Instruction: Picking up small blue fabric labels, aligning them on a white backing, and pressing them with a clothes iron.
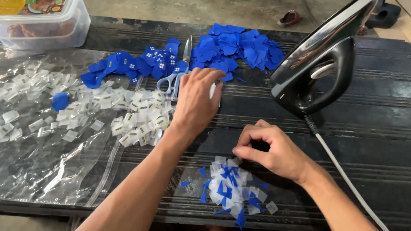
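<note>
Left hand (195, 102) lay flat, released, on counter (393, 125) by scissors (176, 77); right hand (268, 150) pinched scrap above trimmings pile (231, 187), lower centre; scraps looked feather-light, limp, best taken by edges

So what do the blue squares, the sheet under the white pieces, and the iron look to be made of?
Blue squares: thin matte fabric or paper, likely; they curl and pile softly. Sheet: clear glossy plastic film, wrinkled and glaring. Iron: mirror-bright metal soleplate, with a glossy black body, probably hard plastic. The left hand reaches toward the scissors; the right hand pinches over the scrap pile.
</note>
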